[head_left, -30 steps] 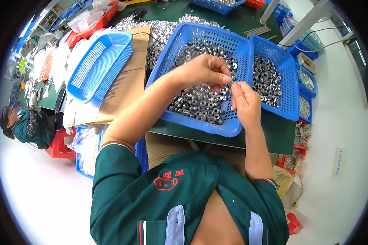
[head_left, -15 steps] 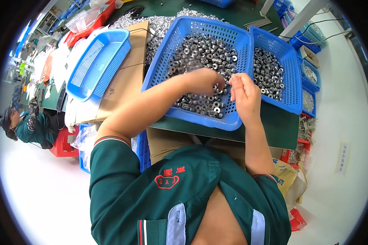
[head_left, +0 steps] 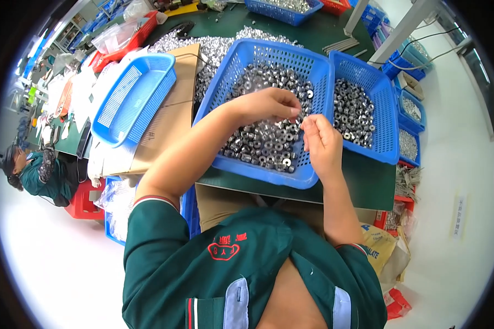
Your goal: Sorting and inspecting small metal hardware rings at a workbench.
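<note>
My left hand (head_left: 274,104) is over a large blue perforated plastic basket (head_left: 321,68). Its thumb and fingers are drawn together in a pinch. Close beside it, my right hand (head_left: 321,140) pinches above the basket's right wall. Any part between their fingertips is too small to make out. Below the hands the basket holds many short, ring-shaped metal pieces (head_left: 263,145) with holes through them, some dark grey, some bright silver. A transparent plastic bag or film seems to lie blurred among them.
A second blue basket (head_left: 389,104) of similar metal rings stands to the right. An empty light-blue basket (head_left: 107,123) rests on cardboard (head_left: 175,93) at left. Loose silver parts (head_left: 225,46) are heaped behind on the green table (head_left: 368,192). A co-worker (head_left: 41,172) sits far left.
The view has shifted so the table appears lower and more of its far side shows. My hands remain close together; the left fingers have opened slightly from a tighter curl into a pinch.
</note>
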`<state>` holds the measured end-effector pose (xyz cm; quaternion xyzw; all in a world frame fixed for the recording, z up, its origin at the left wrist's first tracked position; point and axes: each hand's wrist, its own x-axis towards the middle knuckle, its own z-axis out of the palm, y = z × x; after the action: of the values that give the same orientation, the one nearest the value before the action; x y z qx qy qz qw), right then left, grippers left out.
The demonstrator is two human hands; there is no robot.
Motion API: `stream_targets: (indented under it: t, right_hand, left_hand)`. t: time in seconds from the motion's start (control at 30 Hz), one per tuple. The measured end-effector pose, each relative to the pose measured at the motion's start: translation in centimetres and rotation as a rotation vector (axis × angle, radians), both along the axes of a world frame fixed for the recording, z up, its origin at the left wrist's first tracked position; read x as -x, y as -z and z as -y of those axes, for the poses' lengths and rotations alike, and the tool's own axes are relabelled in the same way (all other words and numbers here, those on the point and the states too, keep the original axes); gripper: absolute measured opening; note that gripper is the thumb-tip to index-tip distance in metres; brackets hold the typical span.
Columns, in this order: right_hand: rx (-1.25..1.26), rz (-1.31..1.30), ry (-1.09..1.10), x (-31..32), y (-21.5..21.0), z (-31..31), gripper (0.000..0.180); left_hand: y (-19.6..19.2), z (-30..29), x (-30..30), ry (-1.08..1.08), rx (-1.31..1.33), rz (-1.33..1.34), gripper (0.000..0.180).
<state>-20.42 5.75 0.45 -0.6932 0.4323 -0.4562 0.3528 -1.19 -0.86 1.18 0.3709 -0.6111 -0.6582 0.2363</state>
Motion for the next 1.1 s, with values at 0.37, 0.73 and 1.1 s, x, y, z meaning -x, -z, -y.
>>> stream_targets:
  t: [0.37, 0.73, 1.1]
  right_hand:
    - [-0.008, 0.025, 0.041, -0.2, 0.0, 0.0, 0.018]
    - [0.211, -0.127, 0.129, -0.4, -0.1, -0.3, 0.01]
    - [0.086, -0.054, 0.165, -0.3, 0.1, 0.0, 0.012]
  left_hand:
    - [-2.1, -1.2, -0.5, 0.033, -0.114, -0.293, 0.021]
    - [-0.8, -1.2, 0.1, -0.039, -0.189, -0.269, 0.014]
    - [-1.1, -0.8, 0.4, -0.203, -0.493, -0.353, 0.014]
